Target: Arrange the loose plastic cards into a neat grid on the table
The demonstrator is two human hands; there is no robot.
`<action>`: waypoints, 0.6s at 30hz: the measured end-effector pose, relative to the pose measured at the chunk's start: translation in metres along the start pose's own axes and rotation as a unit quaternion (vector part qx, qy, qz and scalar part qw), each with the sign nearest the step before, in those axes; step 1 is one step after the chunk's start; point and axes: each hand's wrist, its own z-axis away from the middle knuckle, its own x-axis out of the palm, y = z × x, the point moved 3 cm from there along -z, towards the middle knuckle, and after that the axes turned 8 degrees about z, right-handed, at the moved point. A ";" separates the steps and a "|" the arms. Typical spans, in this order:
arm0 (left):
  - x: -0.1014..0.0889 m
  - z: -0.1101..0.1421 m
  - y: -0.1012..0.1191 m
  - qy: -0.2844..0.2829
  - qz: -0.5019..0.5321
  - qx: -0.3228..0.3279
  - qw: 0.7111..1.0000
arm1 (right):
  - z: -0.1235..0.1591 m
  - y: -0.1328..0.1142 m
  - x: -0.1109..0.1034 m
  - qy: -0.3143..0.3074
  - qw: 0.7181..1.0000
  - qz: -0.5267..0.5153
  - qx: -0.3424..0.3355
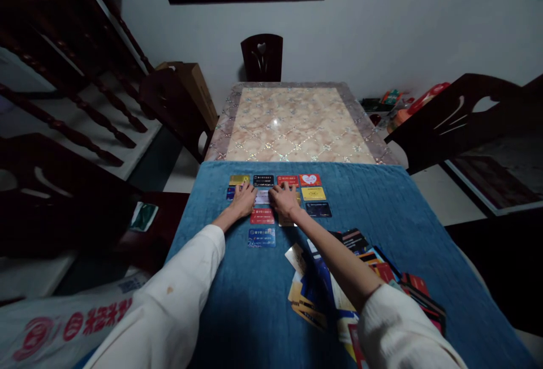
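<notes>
Several cards lie in rows on a blue cloth. My left hand [243,200] rests at the left of the rows, fingers bent and apart, over a dark blue card [230,193] and below a gold card [240,179]. My right hand [284,199] bends its spread fingers down onto the cards under a red card [287,179]. Between the two hands lies a pale lavender card [262,197], with fingertips at both its sides. A black card [263,180] is above it; a red card [262,216] and a blue card [262,237] are below. My right hand partly hides the cards under it.
A loose pile of cards [384,271] spreads under my right forearm. At the right of the rows are a heart card [309,180], a yellow card [313,193] and a dark card [318,210]. Chairs surround the table [292,111]; a plastic bag [72,324] sits lower left.
</notes>
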 end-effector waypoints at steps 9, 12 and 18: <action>0.000 -0.001 0.001 -0.019 -0.021 0.015 0.999 | -0.002 -0.001 0.000 -0.006 1.000 -0.002 -0.004; 0.000 -0.002 0.001 -0.019 -0.035 0.019 0.999 | -0.001 -0.001 -0.003 -0.012 1.000 0.004 -0.007; -0.003 -0.004 0.004 -0.026 -0.052 0.024 0.998 | 0.003 -0.002 -0.009 -0.015 1.000 0.004 -0.016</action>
